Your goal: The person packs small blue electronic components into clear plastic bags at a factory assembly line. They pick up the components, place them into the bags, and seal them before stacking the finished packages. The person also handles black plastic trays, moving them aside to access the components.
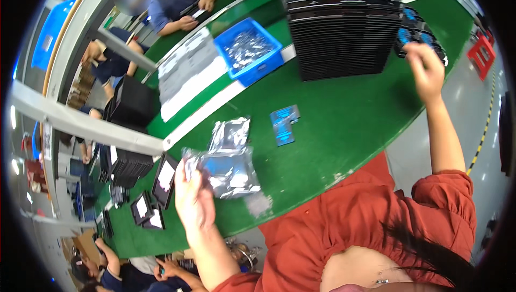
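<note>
Silver bag pinched in left hand, right hand (can't tell its grip) near the tray, probably fetching, next needs light fingers.

the curved tabletop is deep green, with a pale grey patch at its near edge. at the left, the nearer pouch is shiny silver with a bluish tint, and the farther pouch is silver too. the flat piece in the middle is bright blue mixed with dark grey. farther off, the bin is vivid blue and the packets in it silvery. the tall stack is glossy black, finely striped across its side. at the far right, the tray is black with blue patches. the near sleeve is rust red; the floor tape at the right is striped yellow and black.
</note>
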Demonstrator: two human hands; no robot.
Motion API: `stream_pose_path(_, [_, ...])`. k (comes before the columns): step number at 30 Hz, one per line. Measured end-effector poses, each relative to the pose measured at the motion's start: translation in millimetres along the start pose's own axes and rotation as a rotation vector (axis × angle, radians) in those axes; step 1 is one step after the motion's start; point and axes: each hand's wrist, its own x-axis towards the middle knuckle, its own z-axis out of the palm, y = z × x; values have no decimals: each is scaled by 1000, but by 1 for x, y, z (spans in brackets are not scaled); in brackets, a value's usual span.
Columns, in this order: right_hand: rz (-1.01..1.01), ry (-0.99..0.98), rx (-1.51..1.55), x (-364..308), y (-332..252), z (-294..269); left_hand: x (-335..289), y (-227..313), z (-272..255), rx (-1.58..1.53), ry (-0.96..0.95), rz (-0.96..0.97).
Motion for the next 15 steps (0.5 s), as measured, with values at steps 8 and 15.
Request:
stream_pose_path(8, [331, -951, 860, -9, -171, 132, 17, -19, 47, -60, -73, -12])
stream_pose_path(15, [441, -847, 808, 19, -183, 170, 56, -1, 43, 883, -67, 490])
